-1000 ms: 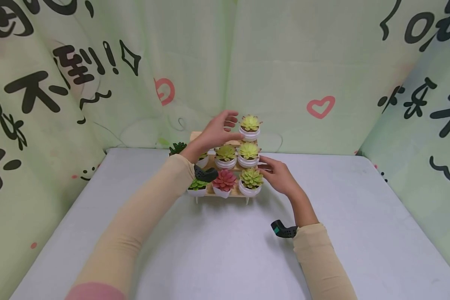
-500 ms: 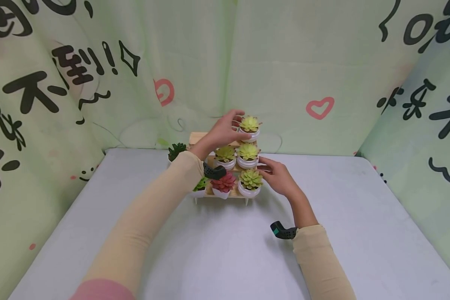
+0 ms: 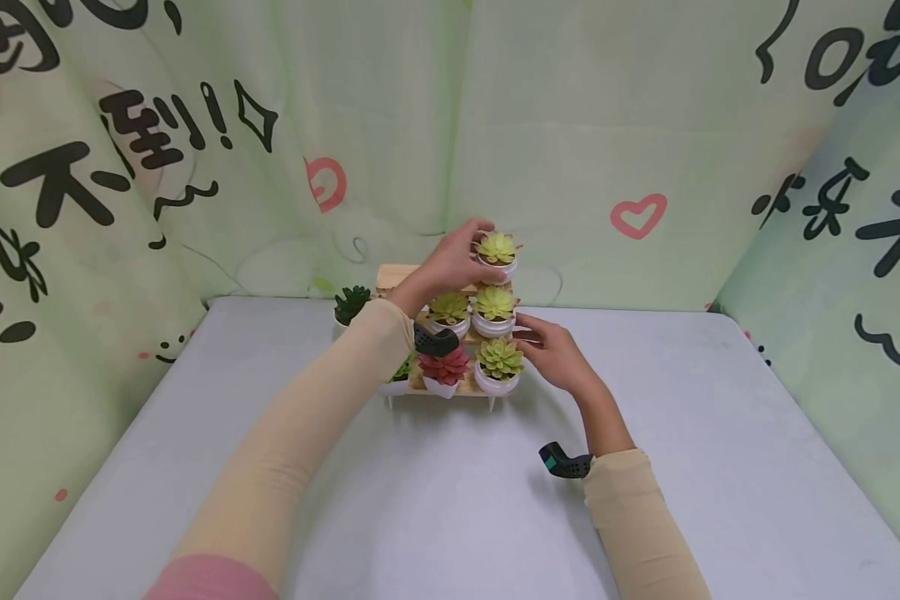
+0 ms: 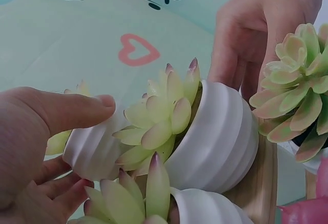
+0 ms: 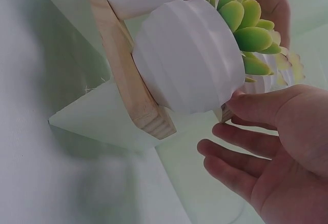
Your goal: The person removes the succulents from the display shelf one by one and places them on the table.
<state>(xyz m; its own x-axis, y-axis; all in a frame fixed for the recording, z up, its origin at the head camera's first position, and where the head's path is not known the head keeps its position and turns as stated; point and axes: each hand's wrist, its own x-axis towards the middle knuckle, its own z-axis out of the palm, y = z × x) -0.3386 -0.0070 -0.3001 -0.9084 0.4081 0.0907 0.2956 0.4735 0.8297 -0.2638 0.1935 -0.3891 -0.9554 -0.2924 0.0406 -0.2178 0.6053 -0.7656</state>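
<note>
A small tiered wooden plant stand [image 3: 396,275] carries several artificial succulents in white pots. My left hand [image 3: 453,262] grips the pot of the yellow-green succulent [image 3: 497,248] at the stand's top right. In the left wrist view the thumb lies over that ribbed pot [image 4: 92,149] and the fingers curl beneath it. At the stand's right side is my right hand [image 3: 557,354]. Its thumb and index finger pinch the end of a shelf board [image 5: 224,113] in the right wrist view, while the other fingers extend loosely. Below them sits the front right potted succulent [image 5: 189,55].
Two yellow-green succulents [image 3: 495,303] show on the middle shelf. A red succulent [image 3: 444,365] stands on the front shelf, beside a green one [image 3: 402,372] partly behind my left wrist. A dark green plant [image 3: 351,305] is at the left. Printed curtains [image 3: 540,150] enclose the white table [image 3: 435,500].
My left hand has moved right onto the top succulent's pot, its fingers closing round it. The right hand has stayed at the stand's side.
</note>
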